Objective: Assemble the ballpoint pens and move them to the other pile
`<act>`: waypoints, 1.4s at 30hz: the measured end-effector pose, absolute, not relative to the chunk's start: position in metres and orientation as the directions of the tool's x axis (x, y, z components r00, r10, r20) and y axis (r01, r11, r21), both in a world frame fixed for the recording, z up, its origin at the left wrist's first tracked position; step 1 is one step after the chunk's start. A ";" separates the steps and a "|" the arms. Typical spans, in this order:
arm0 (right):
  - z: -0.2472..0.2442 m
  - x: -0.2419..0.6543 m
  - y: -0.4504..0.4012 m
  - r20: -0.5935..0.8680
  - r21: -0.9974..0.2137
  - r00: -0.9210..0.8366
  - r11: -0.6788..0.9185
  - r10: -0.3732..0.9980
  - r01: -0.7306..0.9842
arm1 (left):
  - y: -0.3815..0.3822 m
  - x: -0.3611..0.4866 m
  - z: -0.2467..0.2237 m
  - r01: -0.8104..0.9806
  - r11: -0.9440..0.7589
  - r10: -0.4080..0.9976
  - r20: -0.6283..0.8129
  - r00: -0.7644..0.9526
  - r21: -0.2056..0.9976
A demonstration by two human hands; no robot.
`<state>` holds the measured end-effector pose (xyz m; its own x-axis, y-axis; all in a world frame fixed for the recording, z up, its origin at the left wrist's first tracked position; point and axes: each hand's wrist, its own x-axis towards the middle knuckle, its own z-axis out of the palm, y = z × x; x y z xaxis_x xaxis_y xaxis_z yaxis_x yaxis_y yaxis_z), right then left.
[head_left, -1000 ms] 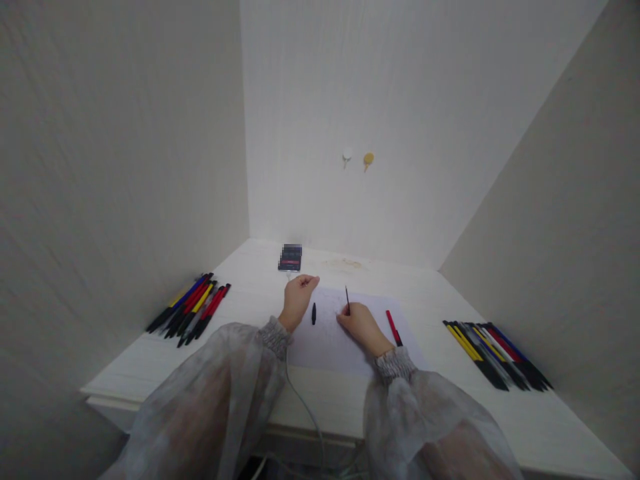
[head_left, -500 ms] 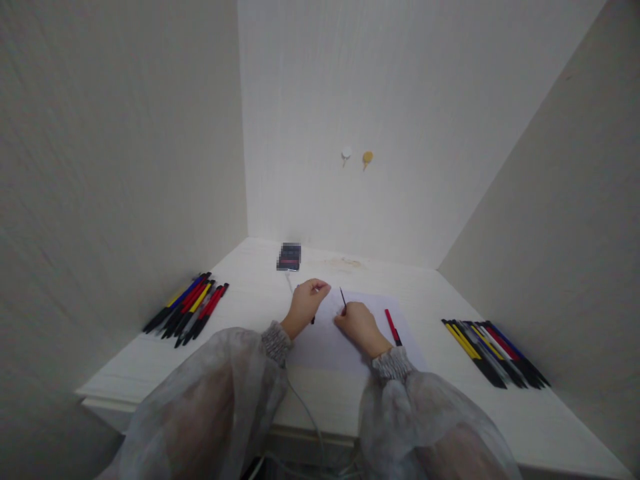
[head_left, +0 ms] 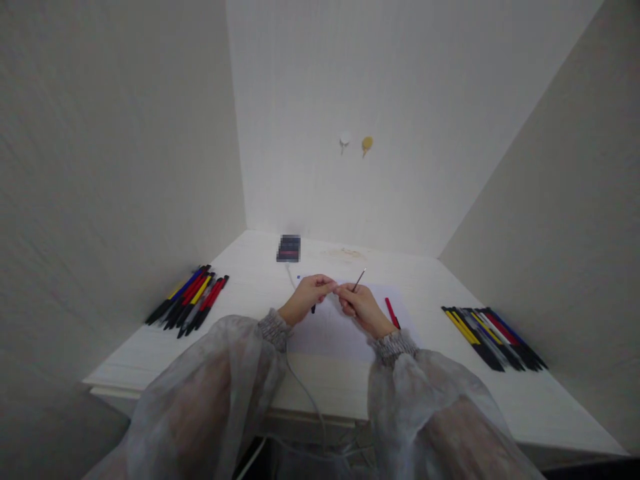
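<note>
Over a white sheet of paper, my left hand and my right hand meet at the fingertips. A thin dark rod with a light tip sticks up from my right hand, which is closed on it. The fingers of my left hand are pinched together; whatever is between them is too small to make out. Under my left hand shows a short dark piece. To the right of my right hand, a red and black pen barrel lies on the paper.
Several coloured pens lie on the left of the white table, and several more pens on the right. A dark blurred device with a cable is at the back. Two hooks are on the wall.
My right hand has turned and moved up to my left hand, so their fingertips now meet. The thin rod now leans right instead of left. The view has tilted slightly.
</note>
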<state>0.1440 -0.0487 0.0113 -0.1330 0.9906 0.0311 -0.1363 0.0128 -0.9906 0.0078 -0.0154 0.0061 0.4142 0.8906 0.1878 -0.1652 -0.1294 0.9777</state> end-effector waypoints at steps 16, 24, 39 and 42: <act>0.009 0.146 -0.058 -0.078 -0.994 -0.472 -0.035 0.878 0.100 | -0.001 0.002 0.006 -0.462 0.077 0.976 0.028 0.216 0.884; 0.007 0.147 -0.057 -0.075 -0.993 -0.471 -0.021 0.879 0.119 | 0.001 0.000 0.004 -0.474 0.072 0.978 0.031 0.205 0.878; 0.008 0.146 -0.057 -0.075 -0.993 -0.417 -0.032 0.906 0.110 | 0.003 -0.001 0.003 -0.432 0.060 0.985 0.017 0.172 0.900; 0.007 0.147 -0.057 -0.070 -0.994 -0.425 -0.028 0.902 0.104 | 0.003 -0.002 0.003 -0.439 0.065 0.986 0.010 0.166 0.896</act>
